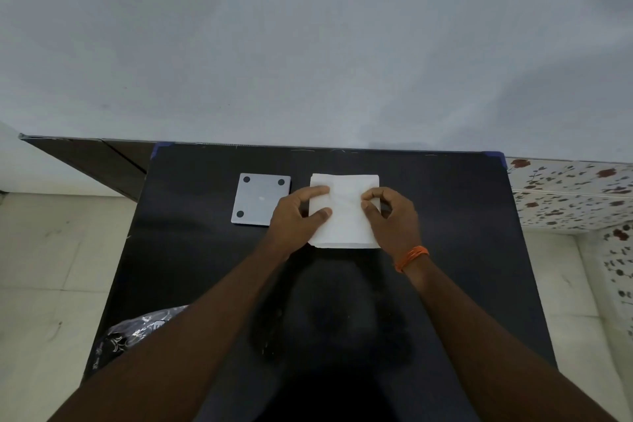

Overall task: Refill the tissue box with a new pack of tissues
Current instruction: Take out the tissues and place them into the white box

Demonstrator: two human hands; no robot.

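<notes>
Black counter (pixel 205 267). Tissue pack (pixel 346 216): white, lying flat mid-counter. Left hand (pixel 294 216) grasps its left edge; right hand (pixel 394 219) pinches its top wrapper. Grey plate (pixel 257 199), four dark dots, just left.

Left hand (pixel 297 212) covers the near-right corner of the grey plate (pixel 258 199) and the tissue pack's (pixel 344 212) left edge; patterned cloth (pixel 137 332) partly hidden behind forearm.
</notes>
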